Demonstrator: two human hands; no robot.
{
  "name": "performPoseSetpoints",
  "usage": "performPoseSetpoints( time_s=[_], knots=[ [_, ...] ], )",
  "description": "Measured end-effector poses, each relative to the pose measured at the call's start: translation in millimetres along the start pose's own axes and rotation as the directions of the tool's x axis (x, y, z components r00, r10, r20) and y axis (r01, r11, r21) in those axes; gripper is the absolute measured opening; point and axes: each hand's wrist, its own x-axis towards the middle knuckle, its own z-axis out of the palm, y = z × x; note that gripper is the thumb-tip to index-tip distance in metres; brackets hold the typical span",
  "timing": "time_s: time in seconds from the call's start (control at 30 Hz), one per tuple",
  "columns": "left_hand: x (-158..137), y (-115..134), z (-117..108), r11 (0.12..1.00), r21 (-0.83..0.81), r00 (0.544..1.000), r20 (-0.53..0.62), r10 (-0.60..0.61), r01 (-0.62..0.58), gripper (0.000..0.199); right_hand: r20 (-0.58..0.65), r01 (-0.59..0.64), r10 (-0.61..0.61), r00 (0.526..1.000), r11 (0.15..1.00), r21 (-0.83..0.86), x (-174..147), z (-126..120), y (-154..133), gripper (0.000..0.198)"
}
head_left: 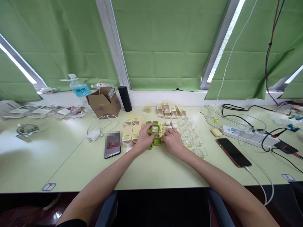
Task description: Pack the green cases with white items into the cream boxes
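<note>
My left hand (143, 138) is closed around the side of a small green square case (155, 128), raised a little over the others. Something pale and clear shows inside the case. Just below it on the table sits another green case (157, 141). My right hand (173, 141) has its fingers curled together beside several small yellowish pieces (163, 127); its fingertips are hidden, so what they grip does not show. Beyond its knuckles lie several white soft-looking pieces (168, 123). Rows of clear plastic covers (189, 134) stand to its right.
Open cream cartons (167, 108) stand at the back, with more cartons (127, 134) left of my hands. Further left are a phone (112, 145), a charger (94, 135), a cardboard box (104, 104) and a black bottle (125, 98). Rightward lie another phone (233, 152) and a power strip (247, 136).
</note>
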Motion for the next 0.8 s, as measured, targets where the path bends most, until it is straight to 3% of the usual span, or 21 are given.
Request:
performPoseSetpoints(
  time_s=[0.23, 0.37, 0.47, 0.57, 0.7, 0.8],
  knots=[
    [-2.9, 0.7, 1.5, 0.999, -0.039, 1.0, -0.009, 0.005, -0.006, 0.048, 0.033, -0.031, 0.031, 0.999, 1.0, -0.004, 9.5, 8.9, -4.0, 0.02],
    [-2.8, -1.4, 3.2, 0.997, -0.056, 0.998, -0.035, 0.047, -0.049, 0.047, -0.133, -0.05, 0.059, 0.989, 0.996, 0.07, 2.9, 11.2, 5.3, 0.017],
    [-3.8, -1.7, 4.0, 0.996, -0.066, 0.997, -0.046, 0.06, -0.063, 0.047, -0.319, -0.026, 0.126, 0.939, 0.954, 0.299, -2.9, 10.0, 16.6, 0.015],
    [-5.8, -0.6, 4.3, 0.994, -0.084, 0.997, -0.038, 0.064, -0.067, 0.049, -0.447, 0.046, 0.247, 0.86, 0.834, 0.55, -5.9, 7.9, 24.6, 0.014],
    [-7.7, 0.8, 4.4, 0.989, -0.129, 0.997, -0.012, 0.075, -0.076, 0.051, -0.488, 0.102, 0.41, 0.77, 0.675, 0.73, -6.9, 5.1, 24.9, 0.006],
    [-8.5, 1.7, 4.6, 0.984, -0.159, 0.996, 0.018, 0.088, -0.084, 0.055, -0.484, 0.134, 0.476, 0.734, 0.596, 0.792, -7.4, 4.0, 20.7, 0.005]
  ],
)
